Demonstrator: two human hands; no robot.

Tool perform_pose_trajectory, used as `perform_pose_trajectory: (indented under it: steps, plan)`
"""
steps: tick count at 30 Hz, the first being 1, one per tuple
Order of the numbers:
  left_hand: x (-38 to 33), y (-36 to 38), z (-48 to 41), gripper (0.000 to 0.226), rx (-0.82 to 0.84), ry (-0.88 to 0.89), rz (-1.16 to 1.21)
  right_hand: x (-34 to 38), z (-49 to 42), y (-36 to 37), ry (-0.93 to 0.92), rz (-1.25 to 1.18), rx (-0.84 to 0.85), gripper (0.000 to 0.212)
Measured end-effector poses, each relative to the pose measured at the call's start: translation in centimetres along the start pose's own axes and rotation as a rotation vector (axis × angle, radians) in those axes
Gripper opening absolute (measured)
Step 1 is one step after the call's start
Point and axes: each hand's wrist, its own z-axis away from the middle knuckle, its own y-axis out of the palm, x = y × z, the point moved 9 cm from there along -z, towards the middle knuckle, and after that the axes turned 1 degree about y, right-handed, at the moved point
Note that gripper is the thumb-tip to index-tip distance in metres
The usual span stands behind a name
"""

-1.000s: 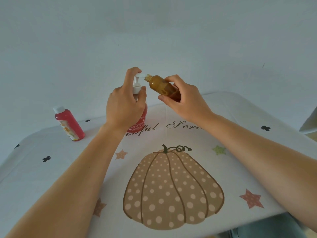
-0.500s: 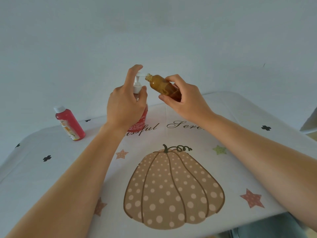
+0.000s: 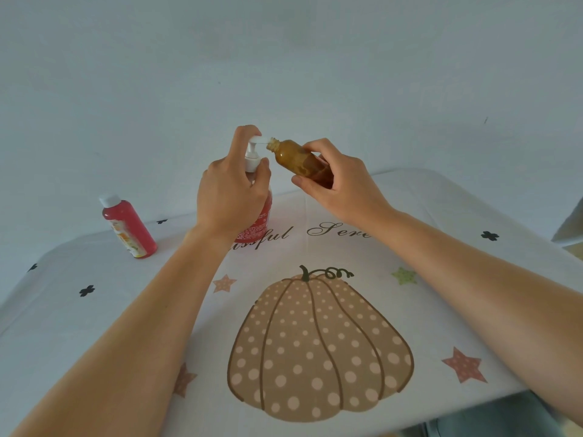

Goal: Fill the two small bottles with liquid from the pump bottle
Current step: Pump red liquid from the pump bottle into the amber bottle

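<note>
The left hand (image 3: 232,197) is curled round the shoulder of the pump bottle (image 3: 257,225), thumb against the white collar and forefinger laid on top of the pump head. The right hand (image 3: 340,187) pinches the lower half of the amber bottle (image 3: 296,159) between thumb and fingertips, holding it in the air above the table (image 3: 94,342), just right of the pump.

There are two hands, one pump bottle and two small bottles. The amber bottle is tilted, with its neck pointing up and to the left. Its open, threaded mouth has no cap and meets the tip of the white nozzle. Its wall is see-through brown, and a cloudy brownish liquid smears the inside and gathers toward the lower end, by the fingers.

The pump bottle stands upright near the middle of the table's far edge. Its body is red with small white print low down, and most of it is hidden behind the left hand.

The red bottle (image 3: 129,228), the second small one, stands by itself near the table's far left corner, well apart from both hands. It has a white cap and a pale label with orange marks.

The table wears a white cloth printed with one spotted pumpkin (image 3: 318,348) toward the near edge. The print also has a line of script, four stars, one partly under the left forearm, and four small black clover marks.
</note>
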Motion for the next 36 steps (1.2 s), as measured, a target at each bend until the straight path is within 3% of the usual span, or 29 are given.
perform_pose_trajectory:
  steps: [8, 18, 29, 36]
  plan:
    - [0.18, 0.06, 0.09, 0.052, 0.019, -0.033, 0.000, 0.11, -0.02, -0.11, 0.001, -0.012, -0.008, 0.040]
    - [0.17, 0.02, -0.07, 0.028, 0.010, -0.010, -0.007, 0.08, 0.10, 0.24, -0.002, 0.003, 0.011, 0.040]
    - [0.18, 0.26, -0.03, 0.049, 0.038, -0.031, -0.009, 0.12, -0.02, -0.11, 0.008, -0.004, -0.008, 0.040]
    - [-0.02, 0.23, -0.05, 0.042, 0.030, -0.016, -0.024, 0.14, -0.02, -0.08, 0.005, 0.008, -0.005, 0.041]
